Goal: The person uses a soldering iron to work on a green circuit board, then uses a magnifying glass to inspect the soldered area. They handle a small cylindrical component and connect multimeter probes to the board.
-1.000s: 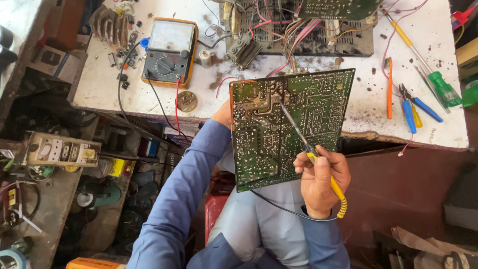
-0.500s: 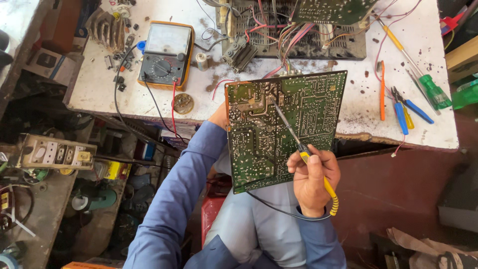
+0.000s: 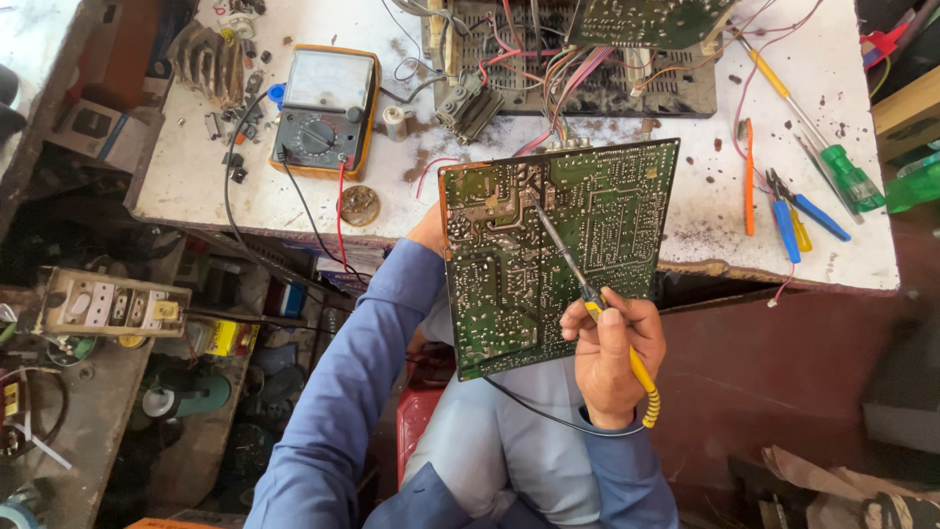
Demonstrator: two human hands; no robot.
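A green circuit board (image 3: 553, 255) stands tilted over the near edge of the workbench (image 3: 196, 186), solder side facing the camera, above the person's lap. The left hand (image 3: 431, 230) grips its left edge from behind; only the thumb side shows, so how far the fingers close cannot be told. The right hand (image 3: 609, 348) is closed around the yellow handle of a soldering iron (image 3: 578, 284), whose thin tip touches the upper middle of the board. A black cord runs from the handle down across the lap. Behind the board lies an open chassis (image 3: 578, 59) with coloured wires. Left of it sits a yellow-cased multimeter (image 3: 326, 110), its leads trailing off the bench. To the right lie pliers (image 3: 793, 211) and screwdrivers (image 3: 842, 171).
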